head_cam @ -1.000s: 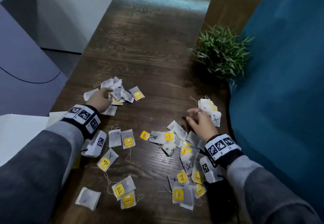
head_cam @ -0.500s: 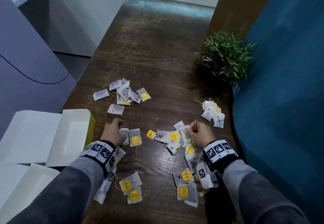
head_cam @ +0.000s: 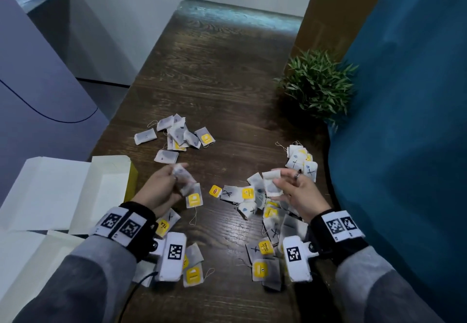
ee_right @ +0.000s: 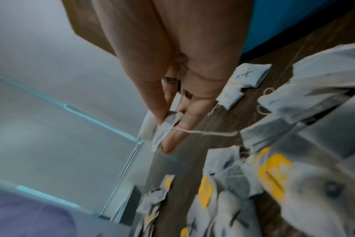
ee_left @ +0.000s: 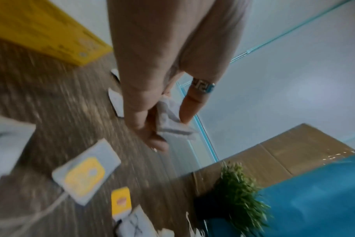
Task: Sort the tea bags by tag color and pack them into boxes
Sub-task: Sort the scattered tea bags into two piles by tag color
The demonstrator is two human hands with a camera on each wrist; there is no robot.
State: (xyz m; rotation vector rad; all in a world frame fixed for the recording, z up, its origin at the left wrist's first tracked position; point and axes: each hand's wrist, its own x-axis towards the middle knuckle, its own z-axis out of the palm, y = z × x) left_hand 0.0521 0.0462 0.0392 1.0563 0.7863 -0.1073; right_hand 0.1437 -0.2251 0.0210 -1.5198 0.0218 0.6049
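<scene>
Tea bags lie scattered over the dark wooden table (head_cam: pixel 222 74). My left hand (head_cam: pixel 161 188) pinches a white tea bag (head_cam: pixel 182 177) lifted off the table; the left wrist view shows that tea bag (ee_left: pixel 168 123) between thumb and fingers. My right hand (head_cam: pixel 295 191) holds another tea bag (head_cam: pixel 271 183) by its top, and in the right wrist view this tea bag (ee_right: pixel 164 126) trails its string. A far-left pile (head_cam: pixel 177 135) and a far-right pile (head_cam: pixel 302 160) are set apart. Yellow-tagged bags (head_cam: pixel 194 200) lie between the hands. An open white box (head_cam: pixel 106 191) stands at left.
A potted green plant (head_cam: pixel 318 85) stands at the table's right edge by a teal wall (head_cam: pixel 404 120). More open white box flaps (head_cam: pixel 30 259) lie at the lower left. The box's yellow side (ee_left: pixel 51 32) is close to my left hand. The table's left edge drops to the floor.
My left hand came back from the far-left pile to the near bags and lifted one. My right hand picked a bag out of the middle heap and raised it.
</scene>
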